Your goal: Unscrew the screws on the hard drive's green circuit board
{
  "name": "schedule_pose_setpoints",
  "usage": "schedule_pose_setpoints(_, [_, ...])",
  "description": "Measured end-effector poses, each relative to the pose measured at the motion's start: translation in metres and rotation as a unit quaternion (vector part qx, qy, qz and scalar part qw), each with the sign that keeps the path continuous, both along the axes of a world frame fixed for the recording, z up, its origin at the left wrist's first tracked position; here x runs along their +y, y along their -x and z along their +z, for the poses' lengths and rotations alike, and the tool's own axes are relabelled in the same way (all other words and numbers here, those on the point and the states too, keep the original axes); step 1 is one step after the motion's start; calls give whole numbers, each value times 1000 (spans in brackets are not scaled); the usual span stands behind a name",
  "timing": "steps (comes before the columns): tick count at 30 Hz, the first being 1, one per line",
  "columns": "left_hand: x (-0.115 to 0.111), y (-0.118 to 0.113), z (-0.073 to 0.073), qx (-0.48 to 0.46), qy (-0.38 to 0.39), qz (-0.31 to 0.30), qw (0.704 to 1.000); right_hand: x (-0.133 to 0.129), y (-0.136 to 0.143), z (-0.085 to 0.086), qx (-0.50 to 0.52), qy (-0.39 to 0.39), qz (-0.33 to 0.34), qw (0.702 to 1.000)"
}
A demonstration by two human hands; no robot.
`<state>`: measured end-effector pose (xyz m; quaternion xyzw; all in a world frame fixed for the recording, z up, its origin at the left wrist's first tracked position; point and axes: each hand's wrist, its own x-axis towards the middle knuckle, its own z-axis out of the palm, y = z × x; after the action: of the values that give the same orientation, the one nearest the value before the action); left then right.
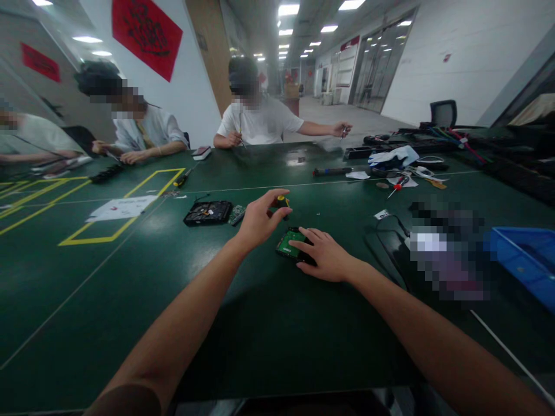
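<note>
My left hand [262,218] is raised just above and left of the hard drive, with its thumb and fingers around a yellow and black screwdriver [283,201]. Only part of the handle shows; I cannot see its tip. Under my right hand [326,254], a hard drive [288,245] lies on the table with its green circuit board facing up. My right fingers and thumb hold it at its right side and cover part of it. To the left lies an opened black drive [208,212], beside a small loose circuit board [236,215].
On the green table [108,323] a white sheet [124,208] lies at left, near another screwdriver [182,178]. A red screwdriver [398,185] lies among cables at right. A blue bin [524,260] stands far right. Several people sit across the table.
</note>
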<state>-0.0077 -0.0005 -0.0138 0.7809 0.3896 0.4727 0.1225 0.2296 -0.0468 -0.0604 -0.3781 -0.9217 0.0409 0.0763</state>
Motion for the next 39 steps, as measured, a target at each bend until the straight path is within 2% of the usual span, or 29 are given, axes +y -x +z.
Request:
schedule_pose_setpoints(3, [-1, 1, 0, 22, 2, -23, 999, 0, 0, 1, 1, 1, 3, 1000])
schedule_pose_setpoints(8, [-1, 2, -2, 0, 44, -86, 995, -1, 1, 2, 2, 7, 0, 1000])
schedule_pose_setpoints(18, [-4, 0, 6, 52, -21, -13, 998, 0, 0, 1, 1, 12, -2, 1000])
schedule_pose_setpoints(25, [-5, 0, 7, 41, -22, -38, 998, 0, 0, 0, 8, 7, 2, 1000])
schedule_pose_setpoints(32, [-1, 1, 1, 13, 36, -116, 993, 0, 0, -2, 10, 3, 1, 1000])
schedule_pose_setpoints(35, [-3, 1, 3, 25, 23, -97, 995, 0, 0, -2, 11, 4, 1, 1000])
schedule_pose_setpoints(39, [-6, -1, 7, 35, -13, -25, 999, 0, 0, -2, 10, 5, 2, 1000])
